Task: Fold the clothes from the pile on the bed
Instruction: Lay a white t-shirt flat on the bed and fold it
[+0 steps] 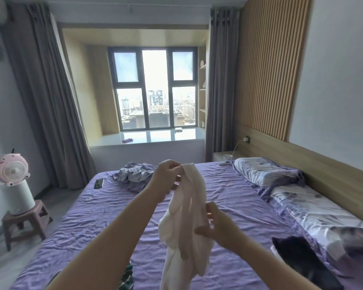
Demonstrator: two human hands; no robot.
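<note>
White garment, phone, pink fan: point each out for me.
White garment [194, 197], head view, upper middle of the cloth.
Phone [99, 183], head view, screen centre.
Pink fan [12, 170], head view, grille centre.

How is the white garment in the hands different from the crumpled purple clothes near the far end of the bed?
The white garment hangs in the air, gripped by the left hand and the right hand; the purple clothes lie on the bed, untouched. The garment is plain white, the clothes lilac and grey. Neither is folded.
</note>
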